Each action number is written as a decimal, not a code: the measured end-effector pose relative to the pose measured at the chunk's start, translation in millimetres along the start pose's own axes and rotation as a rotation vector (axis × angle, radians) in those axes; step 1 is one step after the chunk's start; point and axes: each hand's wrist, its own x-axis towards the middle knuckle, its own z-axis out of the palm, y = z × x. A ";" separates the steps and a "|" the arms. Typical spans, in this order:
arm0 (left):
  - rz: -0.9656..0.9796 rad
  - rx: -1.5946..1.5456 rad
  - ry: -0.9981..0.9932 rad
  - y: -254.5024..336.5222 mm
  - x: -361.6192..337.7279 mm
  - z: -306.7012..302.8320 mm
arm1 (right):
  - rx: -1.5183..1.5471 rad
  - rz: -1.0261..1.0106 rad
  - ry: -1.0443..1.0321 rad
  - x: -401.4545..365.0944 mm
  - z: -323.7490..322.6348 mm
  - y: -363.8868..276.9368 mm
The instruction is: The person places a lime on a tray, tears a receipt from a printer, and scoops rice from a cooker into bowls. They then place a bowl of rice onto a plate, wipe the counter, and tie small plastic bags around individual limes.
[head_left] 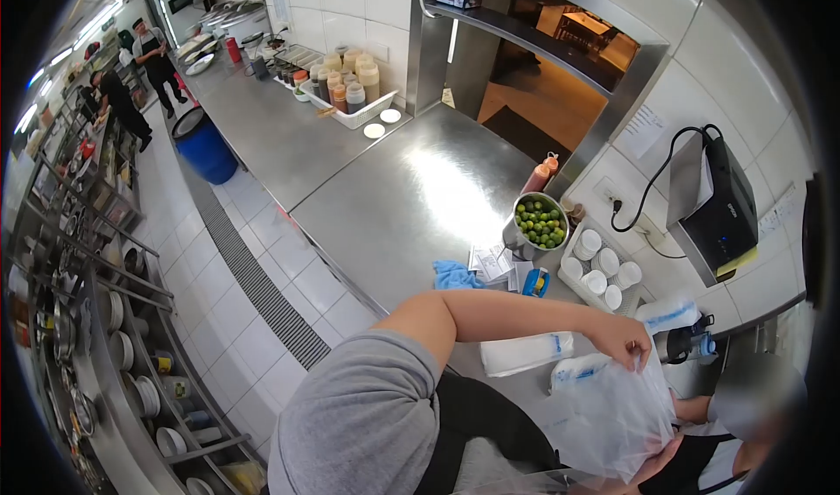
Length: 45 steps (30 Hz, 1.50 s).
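My left hand [623, 337] reaches across from the grey sleeve, its fingers pinched on the upper edge of a translucent plastic bag [604, 412]. The bag hangs loose and wrinkled in front of my apron. Low in the view, my right hand [652, 467] curls around the bag's lower side, partly covered by the plastic. What is inside the bag does not show clearly. Close by my left hand lie packs of white bags with blue print [527, 353]. Another person's forearm [694, 409] reaches to the bag's far side.
A pot of limes [540, 222], a crate of white lidded cups [604, 267], a tape dispenser [535, 282], papers [493, 263] and a blue cloth [456, 275] sit on the steel counter [385, 197]. A black printer [722, 202] is on the wall. A blue barrel [206, 149] stands on the floor.
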 end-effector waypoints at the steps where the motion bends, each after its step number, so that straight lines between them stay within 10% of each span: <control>1: 0.063 0.110 0.084 -13.0 5.6 1.4 | -0.097 -0.089 -0.397 11.2 -22.8 -7.5; 8: 0.187 0.402 0.684 -75.4 53.0 11.5 | -0.529 -0.346 0.105 12.0 54.6 8.5; 14: -0.417 -0.073 0.542 -133.4 26.8 25.5 | -0.693 -0.244 0.140 49.5 4.3 48.7; 19: -0.452 -0.114 0.471 -98.3 25.7 26.1 | -1.304 -0.446 0.489 51.7 26.1 51.6; 26: -0.252 0.022 0.644 -140.9 24.4 45.7 | -0.872 -0.073 0.159 71.6 -31.8 79.1; 30: -0.615 -0.246 0.568 -159.3 25.0 44.5 | -0.161 0.309 0.111 66.6 -89.5 123.5; 34: -0.950 -0.120 0.506 -212.7 -4.1 56.4 | 0.011 0.225 0.359 31.1 -78.2 131.1; 36: -0.724 0.303 0.565 -315.6 -45.5 95.9 | 0.053 0.166 0.440 22.8 -53.1 144.2; 45: -0.678 0.184 0.606 -256.9 -60.3 84.4 | 0.175 0.188 0.505 -8.8 40.9 228.0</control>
